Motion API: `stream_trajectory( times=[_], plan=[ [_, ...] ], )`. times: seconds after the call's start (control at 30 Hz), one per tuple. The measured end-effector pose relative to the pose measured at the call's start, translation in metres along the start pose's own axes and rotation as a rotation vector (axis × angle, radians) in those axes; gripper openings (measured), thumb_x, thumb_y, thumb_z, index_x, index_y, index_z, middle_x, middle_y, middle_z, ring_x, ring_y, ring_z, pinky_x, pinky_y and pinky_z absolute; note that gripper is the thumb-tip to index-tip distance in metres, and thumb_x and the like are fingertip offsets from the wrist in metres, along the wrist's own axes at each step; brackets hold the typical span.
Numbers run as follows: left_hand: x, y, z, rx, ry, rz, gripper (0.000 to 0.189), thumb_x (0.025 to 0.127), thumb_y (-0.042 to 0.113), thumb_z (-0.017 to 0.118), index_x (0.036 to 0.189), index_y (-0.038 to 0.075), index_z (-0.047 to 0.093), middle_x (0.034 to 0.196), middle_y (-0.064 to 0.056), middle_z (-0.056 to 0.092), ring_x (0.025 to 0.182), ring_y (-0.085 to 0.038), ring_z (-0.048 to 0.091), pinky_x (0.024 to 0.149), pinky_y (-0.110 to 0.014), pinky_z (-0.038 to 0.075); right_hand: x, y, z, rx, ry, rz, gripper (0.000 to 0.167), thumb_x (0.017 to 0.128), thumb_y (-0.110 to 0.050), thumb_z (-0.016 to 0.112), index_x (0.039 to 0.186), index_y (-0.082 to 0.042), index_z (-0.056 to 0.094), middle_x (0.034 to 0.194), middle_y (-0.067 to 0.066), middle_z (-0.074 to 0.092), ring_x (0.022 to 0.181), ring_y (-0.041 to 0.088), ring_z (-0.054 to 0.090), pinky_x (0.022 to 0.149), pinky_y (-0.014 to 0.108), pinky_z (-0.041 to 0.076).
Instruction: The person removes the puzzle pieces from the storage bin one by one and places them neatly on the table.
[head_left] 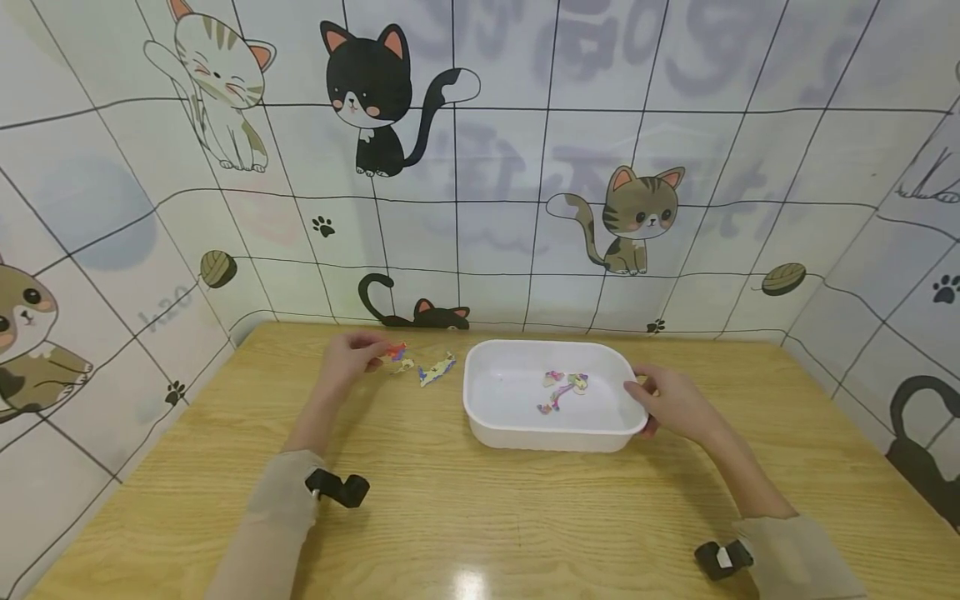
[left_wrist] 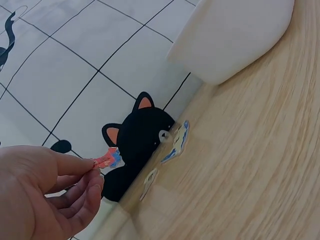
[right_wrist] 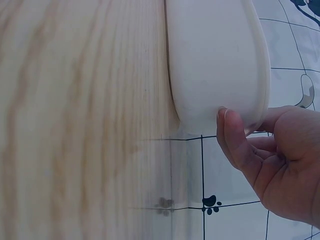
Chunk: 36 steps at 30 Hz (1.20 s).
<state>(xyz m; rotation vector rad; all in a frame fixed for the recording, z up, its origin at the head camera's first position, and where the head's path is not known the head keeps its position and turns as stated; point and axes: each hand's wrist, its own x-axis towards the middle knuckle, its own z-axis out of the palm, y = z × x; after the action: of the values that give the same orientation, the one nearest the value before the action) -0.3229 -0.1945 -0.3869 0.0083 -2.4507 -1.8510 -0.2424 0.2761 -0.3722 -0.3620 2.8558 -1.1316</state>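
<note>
Between thumb and fingertips my left hand (head_left: 352,354) pinches a small red and blue sticker (left_wrist: 107,158), held up off the table. Close by on the wood lie a small pale sticker (left_wrist: 149,183) and a longer yellow and blue sticker (left_wrist: 177,143). To the right stands a white plastic basin (head_left: 551,438), with several colourful stickers (head_left: 576,382) spread on its bottom. My right hand (head_left: 667,402) grips the basin's right end, thumb over the rim and fingers against the outer wall.
The wooden table (head_left: 420,517) meets a white wall covering (head_left: 502,233) with printed cats and grid lines at its back edge. The same covering stands along the left and right sides. Both sleeves carry black wrist mounts.
</note>
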Motion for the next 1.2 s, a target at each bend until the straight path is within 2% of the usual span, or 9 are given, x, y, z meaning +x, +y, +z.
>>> stream_trajectory(
  times=[0.13,0.27,0.47,0.63,0.77,1.1,1.2],
  plan=[
    [-0.001,-0.003,-0.007,0.028,0.041,-0.048,0.026,0.097,0.009,0.066,0.114,-0.011,0.067,0.1,-0.013,0.073,0.075,-0.008,0.065,0.074,-0.024,0.056,0.001,0.001,0.0,-0.004,0.005,0.003,0.048,0.104,-0.01,0.055,0.14,0.017,0.041,0.087,0.017,0.065,0.053,0.021,0.066,0.052,0.04,0.057],
    [-0.002,-0.008,-0.013,0.079,0.084,-0.083,0.025,0.096,0.009,0.067,0.112,-0.011,0.069,0.091,-0.009,0.073,0.074,-0.01,0.066,0.072,-0.023,0.055,0.0,0.002,0.002,-0.004,0.005,0.0,0.047,0.104,-0.01,0.055,0.14,0.017,0.041,0.087,0.017,0.065,0.053,0.02,0.066,0.052,0.039,0.058],
    [0.001,-0.018,-0.019,0.208,0.131,-0.064,0.022,0.091,0.01,0.07,0.105,-0.007,0.074,0.082,-0.007,0.073,0.069,-0.009,0.059,0.059,-0.019,0.046,-0.001,0.0,0.003,0.004,0.004,0.006,0.049,0.104,-0.012,0.055,0.141,0.017,0.04,0.088,0.017,0.065,0.054,0.021,0.066,0.051,0.038,0.057],
    [0.002,-0.024,-0.021,0.252,0.145,-0.055,0.021,0.09,0.01,0.071,0.101,-0.007,0.075,0.072,-0.006,0.071,0.064,-0.008,0.056,0.057,-0.02,0.044,0.0,0.0,0.003,0.002,0.0,0.01,0.049,0.104,-0.011,0.054,0.141,0.017,0.04,0.089,0.018,0.065,0.054,0.021,0.066,0.052,0.038,0.057],
    [0.003,-0.026,-0.021,0.263,0.152,-0.068,0.02,0.088,0.01,0.071,0.1,-0.006,0.075,0.07,-0.005,0.071,0.064,-0.008,0.058,0.059,-0.02,0.044,0.0,0.0,0.003,0.006,0.004,0.003,0.048,0.104,-0.01,0.054,0.141,0.017,0.04,0.089,0.019,0.065,0.054,0.021,0.065,0.052,0.039,0.057],
    [0.005,-0.028,-0.018,0.206,0.13,-0.093,0.023,0.09,0.009,0.073,0.103,-0.009,0.072,0.075,-0.002,0.071,0.062,-0.005,0.064,0.057,-0.017,0.05,-0.002,0.0,0.001,0.001,0.0,0.01,0.048,0.104,-0.011,0.054,0.141,0.017,0.04,0.089,0.019,0.065,0.054,0.021,0.065,0.052,0.038,0.057],
    [0.005,-0.028,-0.017,0.204,0.123,-0.09,0.025,0.091,0.01,0.072,0.106,-0.01,0.071,0.078,-0.004,0.073,0.063,-0.006,0.065,0.058,-0.017,0.051,-0.001,0.002,0.0,0.0,0.002,0.004,0.047,0.104,-0.011,0.054,0.14,0.017,0.04,0.089,0.019,0.065,0.054,0.021,0.065,0.052,0.039,0.057]
  ],
)
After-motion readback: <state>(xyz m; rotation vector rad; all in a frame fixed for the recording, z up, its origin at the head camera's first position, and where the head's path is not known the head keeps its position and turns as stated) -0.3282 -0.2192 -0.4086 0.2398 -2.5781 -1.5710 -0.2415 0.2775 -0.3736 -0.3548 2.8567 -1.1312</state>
